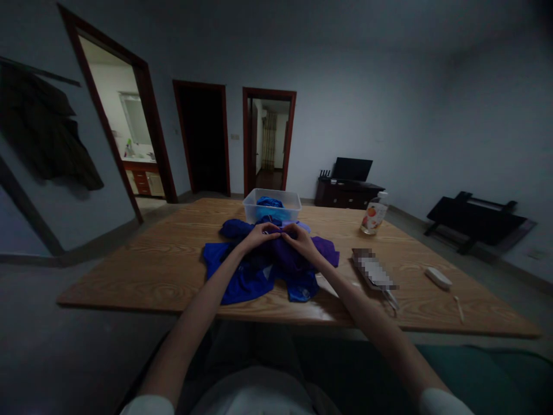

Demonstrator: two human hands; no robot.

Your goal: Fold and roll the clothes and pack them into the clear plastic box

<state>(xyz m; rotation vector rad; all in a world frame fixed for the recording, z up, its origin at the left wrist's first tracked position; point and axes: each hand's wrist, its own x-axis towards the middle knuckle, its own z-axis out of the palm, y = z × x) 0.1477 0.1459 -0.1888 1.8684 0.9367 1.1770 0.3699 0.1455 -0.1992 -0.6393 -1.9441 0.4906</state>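
Observation:
A heap of blue cloths (242, 275) lies on the wooden table (173, 253) in front of me, with a purple cloth (289, 253) on top of it. My left hand (258, 235) and my right hand (299, 237) meet above the heap, both pinching the top edge of the purple cloth. Just behind my hands stands a clear plastic box (272, 206) with more blue cloth inside.
A plastic bottle (374, 214) stands at the right rear of the table. A flat blurred object (373, 270), a small white device (438, 278) and a thin stick (458, 308) lie to the right. Doorways and a TV stand line the far wall.

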